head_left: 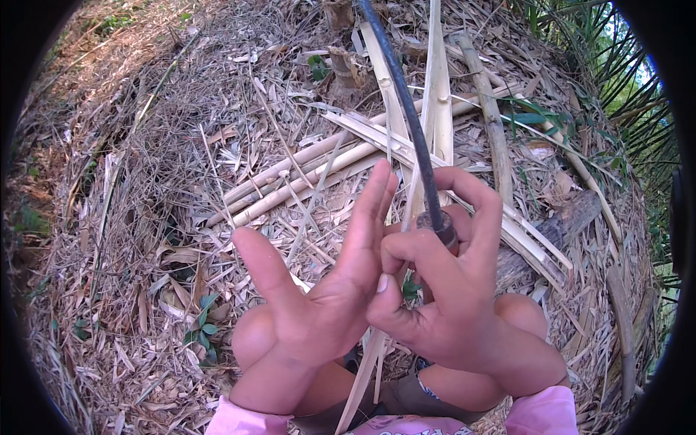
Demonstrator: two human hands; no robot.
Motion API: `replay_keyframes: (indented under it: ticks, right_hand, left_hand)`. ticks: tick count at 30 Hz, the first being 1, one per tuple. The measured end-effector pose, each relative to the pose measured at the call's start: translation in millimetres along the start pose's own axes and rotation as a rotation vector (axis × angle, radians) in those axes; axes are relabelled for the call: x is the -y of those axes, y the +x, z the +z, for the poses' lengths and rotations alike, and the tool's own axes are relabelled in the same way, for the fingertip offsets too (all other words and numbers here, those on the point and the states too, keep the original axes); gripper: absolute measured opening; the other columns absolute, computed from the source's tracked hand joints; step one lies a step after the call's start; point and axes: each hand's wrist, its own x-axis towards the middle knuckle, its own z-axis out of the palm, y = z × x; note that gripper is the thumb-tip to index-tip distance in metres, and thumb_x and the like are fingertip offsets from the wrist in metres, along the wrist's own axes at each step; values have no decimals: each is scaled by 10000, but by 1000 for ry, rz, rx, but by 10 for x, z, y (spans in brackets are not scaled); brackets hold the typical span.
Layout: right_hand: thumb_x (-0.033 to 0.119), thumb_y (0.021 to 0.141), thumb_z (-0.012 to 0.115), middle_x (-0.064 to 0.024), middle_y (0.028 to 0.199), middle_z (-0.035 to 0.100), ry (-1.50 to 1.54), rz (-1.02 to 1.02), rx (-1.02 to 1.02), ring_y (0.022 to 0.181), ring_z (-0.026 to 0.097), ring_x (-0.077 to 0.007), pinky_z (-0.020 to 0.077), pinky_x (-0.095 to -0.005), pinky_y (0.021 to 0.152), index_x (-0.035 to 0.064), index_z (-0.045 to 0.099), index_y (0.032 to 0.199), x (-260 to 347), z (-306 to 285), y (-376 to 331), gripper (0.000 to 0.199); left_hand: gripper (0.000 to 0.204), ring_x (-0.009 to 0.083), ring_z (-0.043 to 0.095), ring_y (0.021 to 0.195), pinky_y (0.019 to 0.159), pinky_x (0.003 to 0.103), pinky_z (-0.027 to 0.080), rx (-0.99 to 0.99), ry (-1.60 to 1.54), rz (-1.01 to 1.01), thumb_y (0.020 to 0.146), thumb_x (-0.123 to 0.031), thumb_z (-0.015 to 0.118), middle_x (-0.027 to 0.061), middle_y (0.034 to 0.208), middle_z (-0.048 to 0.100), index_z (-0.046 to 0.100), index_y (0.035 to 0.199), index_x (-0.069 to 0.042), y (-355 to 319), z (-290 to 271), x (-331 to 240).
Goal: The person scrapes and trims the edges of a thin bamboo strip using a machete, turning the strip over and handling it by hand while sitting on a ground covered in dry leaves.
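My left hand is raised with its thumb spread wide and its fingers stretched out together, palm turned toward my right hand. Nothing shows in it. My right hand is closed around the handle of a long-bladed knife, whose narrow dark blade points away and up. Its thumb and forefinger pinch together against the edge of my left palm; anything between those fingertips is too small to make out. Below both hands, a pale split bamboo strip runs between my knees.
Split bamboo strips and bamboo poles lie crossed ahead. A cut stump stands at the far side. A thick log lies on the right, near a long stick. Dry leaves and shavings cover the ground.
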Motion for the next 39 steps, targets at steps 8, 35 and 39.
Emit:
replay_keyframes:
  ticks: [8,35,39]
  right_hand:
    - [147,812,736,-229,1325,337,20,-41,-18,913,607,-194,502,-292,719,38,656,894,-9,-47,14,158]
    - [71,731,786,-215,1371,348,46,-10,-4,934,627,-188,523,-298,769,68,690,885,-13,-90,23,181]
    - [119,779,769,-228,1378,334,43,-7,22,927,630,-202,530,-320,786,58,678,894,2,-84,29,159]
  left_hand:
    - [1493,251,331,1337,1052,267,284,130,-261,-7,522,-1079,-3,190,1660,5,-33,1592,-38,37,-97,-37]
    - [1433,291,342,1307,1048,338,265,77,197,12,564,-1048,-27,200,1640,92,-69,1585,-43,-2,-4,6]
    - [1410,343,286,1462,1208,431,176,38,269,-10,585,-1052,8,185,1645,85,-87,1584,-61,-29,36,8]
